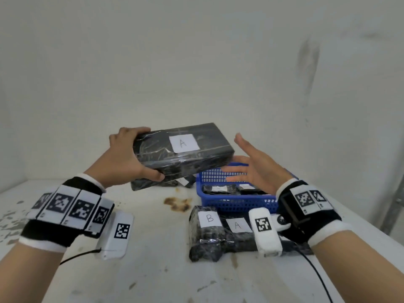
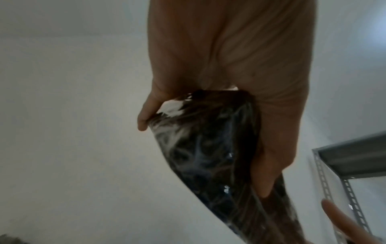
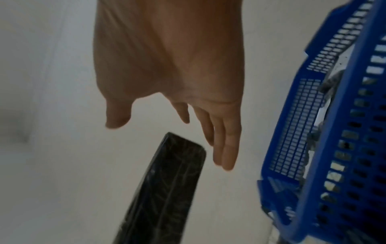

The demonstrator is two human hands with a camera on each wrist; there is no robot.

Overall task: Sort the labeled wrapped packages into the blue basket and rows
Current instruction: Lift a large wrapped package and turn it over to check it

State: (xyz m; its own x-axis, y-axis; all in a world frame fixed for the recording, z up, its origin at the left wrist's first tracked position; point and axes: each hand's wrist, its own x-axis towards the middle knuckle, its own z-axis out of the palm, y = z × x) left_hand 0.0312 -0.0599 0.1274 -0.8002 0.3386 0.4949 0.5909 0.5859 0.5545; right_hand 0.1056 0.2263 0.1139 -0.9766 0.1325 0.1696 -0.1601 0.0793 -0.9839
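My left hand (image 1: 131, 156) grips the left end of a long black wrapped package labeled A (image 1: 183, 147), held in the air above the table; its thumb lies below and its fingers curl over the top (image 2: 208, 148). To the package's right my right hand (image 1: 247, 165) is spread flat, fingers straight, holding nothing, above the blue basket (image 1: 240, 204). In the right wrist view the package's end (image 3: 167, 181) lies just off those fingers (image 3: 225, 148). The basket holds at least two small black labeled packages (image 1: 220, 189). In front of it lie packages labeled B (image 1: 205, 232) and A (image 1: 238, 228).
Another black wrapped package (image 1: 159, 183) lies on the white table (image 1: 153, 270) beneath the held one. A brown stain (image 1: 177, 203) marks the table's middle. White walls close the back and left. A grey metal shelf post (image 2: 338, 181) stands at the right.
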